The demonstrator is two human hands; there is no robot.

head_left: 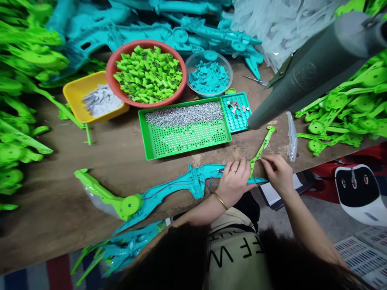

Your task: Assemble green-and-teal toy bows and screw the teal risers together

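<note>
A long blue plastic toy-bow half (178, 183) lies along the table's front edge, its open inside facing up, with thin wires running along it. A green limb with a round hub (130, 206) is joined at its left end, with a clear strip along it. My left hand (234, 179), wearing a ring and a bracelet, is closed over the blue part's right end, beside a slim green limb (262, 149) that angles away from me. Close to that limb, my right hand (278, 173) pinches a thin wire (256, 159) between thumb and fingers.
Behind the work stand a green tray (184, 150) of screws, a blue tray (237, 125) of small metal discs, a red bowl (109, 74) of green pieces and a yellow tub (71, 98). A grey power-tool body (314, 68) slants down at right. Green parts (347, 108) pile up.
</note>
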